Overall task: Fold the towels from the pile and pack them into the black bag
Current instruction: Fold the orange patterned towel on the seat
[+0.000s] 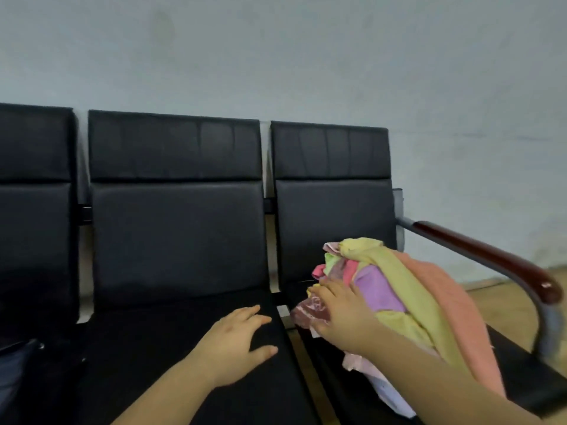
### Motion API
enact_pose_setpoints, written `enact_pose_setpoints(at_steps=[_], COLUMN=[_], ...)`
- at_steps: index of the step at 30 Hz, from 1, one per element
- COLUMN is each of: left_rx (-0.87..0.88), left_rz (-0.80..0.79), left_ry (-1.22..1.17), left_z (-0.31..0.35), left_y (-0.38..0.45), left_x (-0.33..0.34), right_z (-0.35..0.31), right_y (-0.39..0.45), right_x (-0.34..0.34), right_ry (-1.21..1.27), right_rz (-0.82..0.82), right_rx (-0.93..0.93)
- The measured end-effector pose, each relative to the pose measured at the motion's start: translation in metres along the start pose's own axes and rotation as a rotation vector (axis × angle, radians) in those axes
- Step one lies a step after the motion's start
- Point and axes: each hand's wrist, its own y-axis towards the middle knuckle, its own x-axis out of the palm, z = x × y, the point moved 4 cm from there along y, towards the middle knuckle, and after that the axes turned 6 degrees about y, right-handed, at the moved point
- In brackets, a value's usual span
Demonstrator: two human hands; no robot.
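A pile of towels (408, 289) in yellow, orange, purple, pink and green lies heaped on the right seat. My right hand (340, 314) rests on the left side of the pile, its fingers laid over a dark pink towel (306, 311) at the bottom edge. My left hand (236, 342) lies flat with spread fingers on the middle seat (184, 363), holding nothing. At the lower left edge a dark bag-like thing (18, 363) is partly in view, blurred and hard to make out.
A row of three black padded seats with tall backrests (175, 194) stands against a pale wall. A dark red armrest (491, 256) on a grey metal frame closes off the right end. Wooden floor shows beyond it.
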Motion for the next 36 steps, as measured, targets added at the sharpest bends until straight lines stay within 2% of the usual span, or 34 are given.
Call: enact_pose_setpoints(at_steps=[5,9,14,17,22,25,28,32,34,36], left_rx=[0.115,0.192,0.267,0.325,0.402,0.344,0.226,0.259,0.287,0.202], left_rz=[-0.031,-0.035,-0.039,-0.026,0.066,0.150,0.110,0.179,0.207,0.168], left_ry=[-0.030,-0.115,-0.069,-0.028,0.040,0.096,0.159,0.254,0.049,-0.369], left_z=[0.064,0.106,0.143,0.163,0.203,0.215,0.210,0.202,0.195,0.182], left_y=[0.051,0.082,0.120,0.143,0.185,0.216,0.237,0.244,0.241,0.233], left_x=[0.009,0.016,0.022,0.023,0.028,0.034,0.050,0.060,0.055,0.044], right_z=[0.093,0.136,0.168,0.191,0.219,0.227,0.230,0.231,0.232,0.234], right_y=[-0.012,-0.024,-0.044,-0.058,-0.059,-0.054,-0.050,-0.051,-0.053,-0.056], right_x=[-0.027,-0.030,-0.025,-0.015,-0.001,-0.001,-0.004,-0.014,-0.018,-0.020], right_ry=[-0.028,0.100,0.273,0.376,0.433,0.433,0.454,0.657,0.775,0.832], right_rz=[0.058,0.255,0.479,0.560,0.559,0.645,0.705,0.853,0.901,0.948], right_rx=[0.344,0.579,0.802,0.898,0.962,0.950,0.928,0.875,0.884,0.911])
